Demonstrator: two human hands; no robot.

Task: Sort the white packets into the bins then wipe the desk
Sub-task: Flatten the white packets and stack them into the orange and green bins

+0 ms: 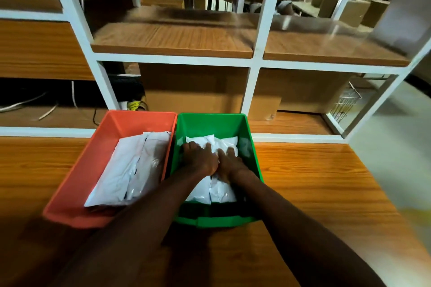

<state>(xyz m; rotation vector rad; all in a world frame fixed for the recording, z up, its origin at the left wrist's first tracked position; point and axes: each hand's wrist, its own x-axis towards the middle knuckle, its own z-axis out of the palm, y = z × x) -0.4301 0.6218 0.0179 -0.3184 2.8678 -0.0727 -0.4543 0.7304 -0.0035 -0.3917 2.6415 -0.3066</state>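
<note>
Left hand [198, 159] and right hand [229, 162] flat, pressing white packets [220, 191] inside green bin [254, 165]; overpressing could burst one.

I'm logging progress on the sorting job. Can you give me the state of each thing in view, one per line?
Orange bin: on the desk, holds white packets, untouched.
Green bin: beside the orange bin, holds white packets.
Packets in green bin: pressed down under both hands.
Packets in orange bin: stacked, leaning across the bin.
Left hand: fingers spread, pressing packets.
Right hand: pressing packets.
Desk: no loose packets in view.
</note>
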